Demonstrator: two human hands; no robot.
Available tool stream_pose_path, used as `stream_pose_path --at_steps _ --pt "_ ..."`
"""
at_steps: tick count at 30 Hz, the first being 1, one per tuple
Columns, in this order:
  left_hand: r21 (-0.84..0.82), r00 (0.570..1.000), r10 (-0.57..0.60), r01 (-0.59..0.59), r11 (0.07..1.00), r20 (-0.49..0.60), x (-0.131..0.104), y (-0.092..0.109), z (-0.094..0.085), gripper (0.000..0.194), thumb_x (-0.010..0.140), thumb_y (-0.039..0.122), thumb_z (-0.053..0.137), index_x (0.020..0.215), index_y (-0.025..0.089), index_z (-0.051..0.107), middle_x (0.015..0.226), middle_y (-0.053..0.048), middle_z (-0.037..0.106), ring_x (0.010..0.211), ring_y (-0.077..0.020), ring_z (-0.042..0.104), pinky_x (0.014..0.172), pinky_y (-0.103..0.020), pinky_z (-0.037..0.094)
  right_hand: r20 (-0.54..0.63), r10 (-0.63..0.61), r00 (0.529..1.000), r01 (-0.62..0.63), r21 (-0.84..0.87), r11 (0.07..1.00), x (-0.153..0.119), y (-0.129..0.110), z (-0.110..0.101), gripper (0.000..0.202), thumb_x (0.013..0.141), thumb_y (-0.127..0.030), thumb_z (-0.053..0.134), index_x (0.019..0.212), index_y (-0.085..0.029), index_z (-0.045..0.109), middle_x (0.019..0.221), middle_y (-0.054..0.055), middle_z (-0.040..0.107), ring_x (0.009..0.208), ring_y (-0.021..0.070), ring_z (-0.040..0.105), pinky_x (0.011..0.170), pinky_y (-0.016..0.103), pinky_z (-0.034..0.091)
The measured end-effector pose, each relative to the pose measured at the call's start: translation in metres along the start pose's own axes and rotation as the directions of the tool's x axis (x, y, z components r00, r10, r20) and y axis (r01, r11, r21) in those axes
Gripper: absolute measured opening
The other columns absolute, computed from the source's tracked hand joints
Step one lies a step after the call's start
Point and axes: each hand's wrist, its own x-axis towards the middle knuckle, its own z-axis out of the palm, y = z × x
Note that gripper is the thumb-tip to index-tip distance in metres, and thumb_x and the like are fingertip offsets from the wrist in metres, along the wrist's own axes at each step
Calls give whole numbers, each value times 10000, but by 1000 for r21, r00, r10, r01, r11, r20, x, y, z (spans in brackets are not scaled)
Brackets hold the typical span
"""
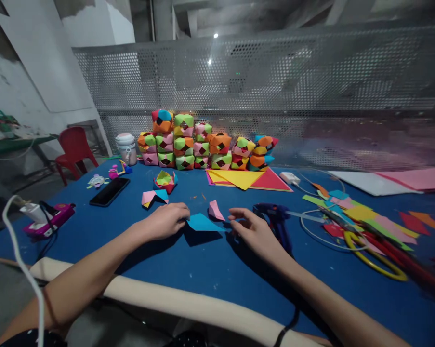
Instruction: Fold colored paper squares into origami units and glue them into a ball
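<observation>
A small folded piece of blue paper (204, 223) is held just above the blue table, its left corner pinched in the fingers of my left hand (169, 221). My right hand (251, 229) is beside the paper's right tip, fingers curved and apart; whether a fingertip touches it I cannot tell. Just behind the blue paper lies a folded pink paper piece (215, 210). Left of it sits a joined pink and blue folded piece (154, 197), with a partly assembled multicoloured paper ball (165, 181) beyond.
Stacked paper balls (184, 147) line the back, with coloured sheets (239, 178) before them. A glue gun (277, 217) stands right of my right hand. Paper scraps (365, 217) and yellow-handled scissors (376, 260) lie farther right. A phone (110, 192) and power strip (50, 222) are left.
</observation>
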Motion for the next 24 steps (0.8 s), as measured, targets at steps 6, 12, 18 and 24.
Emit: stream_pose_path --at_steps 6,12,18,24 --pt "-408 992 -57 6 913 -113 -9 30 -20 171 814 209 466 788 166 629 763 -26 623 724 -148 565 674 -250 449 162 -78 984 82 -15 997 -10 -29 -4 333 795 -301 502 1102 -173 521 863 56 619 719 157 574 638 284 485" --pt "-867 977 -203 159 473 69 -3 41 2 146 761 194 520 846 146 628 768 -31 628 691 -144 615 607 -273 542 325 -64 944 10 165 986 -8 -48 -20 414 789 -275 477 1198 -220 508 1156 86 588 1039 224 559 866 371 467" --pt "-898 932 -308 293 328 192 1 41 18 137 752 227 563 822 127 625 687 -43 633 599 -150 651 586 -283 570 292 0 956 -77 252 965 -7 -37 -19 396 852 -403 470 1169 -176 542 1121 100 607 970 227 580 838 380 469" --pt "-899 917 -346 310 311 196 3 37 25 119 741 241 578 761 123 584 697 -32 621 561 -143 638 547 -280 550 263 -46 964 -26 266 964 -7 -25 -15 406 858 -491 442 1109 -204 580 1003 87 651 885 217 607 769 351 499"
